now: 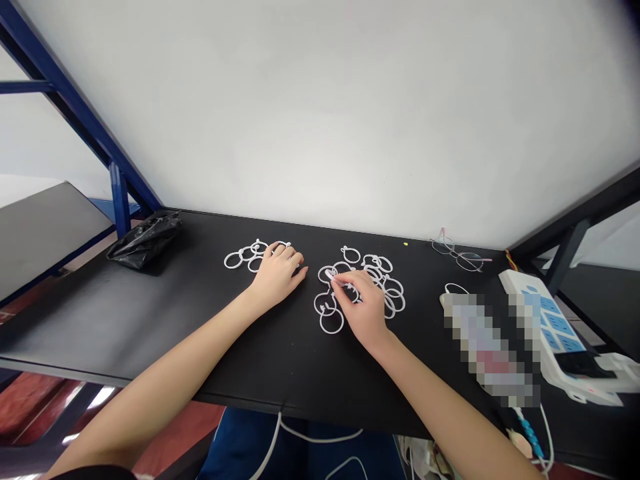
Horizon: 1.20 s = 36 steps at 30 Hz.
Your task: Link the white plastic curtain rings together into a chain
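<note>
Two groups of white plastic rings lie on a black table [150, 313]. My left hand [278, 270] rests flat, fingers stretched out, over the right end of the smaller ring group [245, 257]. My right hand [363, 303] sits on the larger ring pile [385, 283], thumb and forefinger pinched on a white ring [331, 273] at the pile's left side. Several more rings lie loose just below and left of that hand.
A crumpled black plastic bag [145, 240] lies at the table's back left. Wire-rimmed glasses [457, 253] sit by the wall at the back right. A white and blue power strip [550, 327] and cables lie at the right. A blue metal frame [117, 193] stands at the left.
</note>
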Motion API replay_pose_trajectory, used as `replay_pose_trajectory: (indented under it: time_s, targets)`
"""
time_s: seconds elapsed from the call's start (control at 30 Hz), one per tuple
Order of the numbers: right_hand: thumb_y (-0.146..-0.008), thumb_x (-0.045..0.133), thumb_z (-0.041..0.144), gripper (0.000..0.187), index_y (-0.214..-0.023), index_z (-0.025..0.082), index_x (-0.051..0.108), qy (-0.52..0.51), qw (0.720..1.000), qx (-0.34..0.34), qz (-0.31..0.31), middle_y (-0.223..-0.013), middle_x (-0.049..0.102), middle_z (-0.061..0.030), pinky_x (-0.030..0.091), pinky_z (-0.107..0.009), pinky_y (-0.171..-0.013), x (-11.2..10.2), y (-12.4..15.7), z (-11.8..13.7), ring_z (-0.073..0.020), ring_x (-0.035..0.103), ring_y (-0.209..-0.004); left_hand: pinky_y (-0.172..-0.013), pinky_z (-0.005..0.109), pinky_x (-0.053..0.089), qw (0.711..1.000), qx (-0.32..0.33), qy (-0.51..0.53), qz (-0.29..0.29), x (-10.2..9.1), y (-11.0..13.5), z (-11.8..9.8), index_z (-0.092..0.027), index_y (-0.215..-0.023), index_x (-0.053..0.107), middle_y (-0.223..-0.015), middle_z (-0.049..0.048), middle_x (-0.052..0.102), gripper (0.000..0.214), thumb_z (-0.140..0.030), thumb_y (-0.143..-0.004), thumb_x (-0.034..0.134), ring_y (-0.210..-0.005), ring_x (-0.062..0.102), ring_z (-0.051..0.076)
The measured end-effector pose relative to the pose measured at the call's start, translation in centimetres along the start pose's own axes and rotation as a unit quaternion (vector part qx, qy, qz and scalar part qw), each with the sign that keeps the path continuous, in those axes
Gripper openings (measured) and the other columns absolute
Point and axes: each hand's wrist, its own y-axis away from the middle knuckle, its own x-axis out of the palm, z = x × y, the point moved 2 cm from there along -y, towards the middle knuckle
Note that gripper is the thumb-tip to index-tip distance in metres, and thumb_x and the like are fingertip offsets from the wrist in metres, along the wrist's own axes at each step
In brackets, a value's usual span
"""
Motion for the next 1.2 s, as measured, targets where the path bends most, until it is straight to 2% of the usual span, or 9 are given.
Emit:
replay_pose_trajectory:
  time_s: [0.57,0.8,1.07,1.2]
  targets:
    - [-0.087,0.059,0.009,0.015,-0.088,0.022,0.066,-0.003,1.000,-0.009,0.006,-0.082,0.071,-0.0036,0.054,-0.037,-0.075,0.2,0.2,0.0,-0.0195,0.064,-0.078,-0.105,0.046,0.037,1.000,0.008,0.012,0.009,0.0,-0.1,0.0,-0.016,-0.090,0.062,-0.089,0.0066,0.065,0.018,-0.030,-0.094,0.051,-0.091,0.059,0.023]
    - [-0.087,0.058,0.008,0.016,-0.089,0.022,0.065,-0.003,1.000,-0.013,0.006,-0.083,0.071,-0.0036,0.054,-0.037,-0.075,0.2,0.1,0.0,-0.0195,0.064,-0.079,-0.111,0.050,0.029,0.991,0.091,0.087,0.055,-0.2,0.0,-1.1,-0.017,-0.094,0.063,-0.097,0.0053,0.065,0.016,-0.021,-0.093,0.048,-0.097,0.057,0.021]
    - [-0.088,0.058,0.010,0.015,-0.089,0.023,0.065,-0.001,1.000,-0.009,0.012,-0.083,0.071,-0.0037,0.054,-0.038,-0.076,0.1,0.2,0.0,-0.0198,0.064,-0.079,-0.109,0.047,0.032,0.975,0.146,0.148,0.078,-0.1,0.3,-1.6,-0.018,-0.109,0.064,-0.111,0.0065,0.067,0.027,-0.012,-0.092,0.043,-0.106,0.057,0.022]
    - [-0.088,0.059,0.009,0.014,-0.089,0.022,0.065,0.003,1.000,-0.014,0.007,-0.084,0.071,-0.0040,0.054,-0.038,-0.076,0.1,0.1,0.1,-0.0198,0.065,-0.079,-0.103,0.041,0.037,0.969,0.161,0.167,0.080,-0.2,0.3,-1.6,-0.018,-0.110,0.064,-0.108,0.0057,0.068,0.029,-0.010,-0.092,0.043,-0.103,0.057,0.020]
